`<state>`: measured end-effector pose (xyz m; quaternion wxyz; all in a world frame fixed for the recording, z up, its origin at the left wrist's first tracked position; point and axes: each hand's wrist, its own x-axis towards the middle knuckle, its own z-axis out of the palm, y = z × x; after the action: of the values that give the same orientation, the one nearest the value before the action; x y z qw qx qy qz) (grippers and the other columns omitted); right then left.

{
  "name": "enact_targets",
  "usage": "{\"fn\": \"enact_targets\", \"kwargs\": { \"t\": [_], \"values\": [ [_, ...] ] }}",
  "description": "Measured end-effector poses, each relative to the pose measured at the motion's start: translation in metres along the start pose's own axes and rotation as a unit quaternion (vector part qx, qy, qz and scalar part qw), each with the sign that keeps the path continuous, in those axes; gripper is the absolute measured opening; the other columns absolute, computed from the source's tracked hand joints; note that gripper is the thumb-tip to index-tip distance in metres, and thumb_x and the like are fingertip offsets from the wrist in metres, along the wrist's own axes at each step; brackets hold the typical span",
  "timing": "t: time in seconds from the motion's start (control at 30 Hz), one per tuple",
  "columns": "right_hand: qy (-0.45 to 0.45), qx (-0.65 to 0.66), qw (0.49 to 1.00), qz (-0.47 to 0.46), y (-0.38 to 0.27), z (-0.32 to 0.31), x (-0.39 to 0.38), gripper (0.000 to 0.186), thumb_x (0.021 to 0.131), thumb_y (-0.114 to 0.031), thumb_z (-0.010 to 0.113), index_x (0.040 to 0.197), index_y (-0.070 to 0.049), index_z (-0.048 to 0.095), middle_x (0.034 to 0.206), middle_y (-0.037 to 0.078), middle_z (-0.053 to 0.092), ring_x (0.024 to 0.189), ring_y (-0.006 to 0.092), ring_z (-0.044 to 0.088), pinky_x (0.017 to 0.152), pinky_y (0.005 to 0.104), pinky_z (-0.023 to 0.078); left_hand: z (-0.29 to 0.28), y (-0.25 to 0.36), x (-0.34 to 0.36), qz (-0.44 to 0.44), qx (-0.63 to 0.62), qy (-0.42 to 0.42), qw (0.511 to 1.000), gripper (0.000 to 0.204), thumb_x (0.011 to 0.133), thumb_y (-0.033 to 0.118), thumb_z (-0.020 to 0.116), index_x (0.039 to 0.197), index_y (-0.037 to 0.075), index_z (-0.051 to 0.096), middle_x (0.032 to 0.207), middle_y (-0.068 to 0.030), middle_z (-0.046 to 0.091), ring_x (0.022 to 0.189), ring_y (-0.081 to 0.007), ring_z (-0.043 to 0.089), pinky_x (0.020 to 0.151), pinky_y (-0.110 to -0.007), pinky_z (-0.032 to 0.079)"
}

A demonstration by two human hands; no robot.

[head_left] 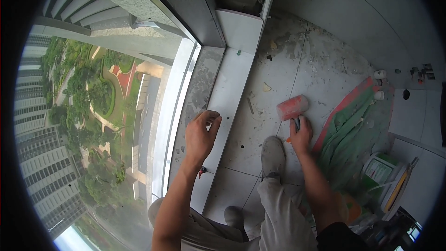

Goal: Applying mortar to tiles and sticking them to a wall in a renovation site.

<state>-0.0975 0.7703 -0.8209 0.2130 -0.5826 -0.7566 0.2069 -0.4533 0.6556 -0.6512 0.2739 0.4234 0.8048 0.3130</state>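
Observation:
My right hand (302, 135) is wrapped round the short handle of a rubber mallet (292, 108). The mallet's thick head is reddish and smeared with pale dust, and it is held above the tiled floor (274, 81). Over the white tiled sill (232, 83) by the window is my left hand (200, 135), its fingers curled in toward the thumb. Whatever may be between those fingertips is too small to make out. A small green piece (239, 53) stands at a tile joint farther up the sill, and a red and black piece (202, 172) is at a nearer joint.
A window frame (179, 97) runs along the left, with a high drop to gardens outside. Green and red sheeting (346, 125) lies crumpled at the right, by a white and green bucket (378, 172). My shoe (273, 155) is on the floor amid scattered debris.

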Motion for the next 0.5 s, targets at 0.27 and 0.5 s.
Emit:
{"fn": "enact_targets", "kwargs": {
  "t": [0.27, 0.5],
  "values": [
    [0.001, 0.007, 1.0, 0.008, -0.003, 0.0, 0.001, 0.03, 0.105, -0.025, 0.08, 0.12, 0.0, 0.071, 0.109, 0.024, 0.074, 0.102, 0.049, 0.072, 0.086, 0.0591, 0.056, -0.001, -0.003, 0.001, -0.007, 0.001, 0.004, 1.0, 0.021, 0.108, 0.014, 0.083, 0.119, -0.004, 0.082, 0.111, -0.0194, 0.085, 0.097, -0.0302, 0.086, 0.087, -0.038, 0.066],
    [-0.01, 0.004, 1.0, 0.026, -0.002, 0.0, 0.002, 0.031, 0.105, -0.026, 0.08, 0.12, -0.001, 0.071, 0.108, 0.023, 0.074, 0.101, 0.0496, 0.071, 0.086, 0.0594, 0.056, -0.004, 0.047, 0.033, 0.078, 0.002, 0.08, 0.994, 0.024, 0.105, 0.011, 0.086, 0.126, 0.0, 0.082, 0.109, -0.0159, 0.085, 0.095, -0.0244, 0.085, 0.084, -0.037, 0.066]
  ]
}}
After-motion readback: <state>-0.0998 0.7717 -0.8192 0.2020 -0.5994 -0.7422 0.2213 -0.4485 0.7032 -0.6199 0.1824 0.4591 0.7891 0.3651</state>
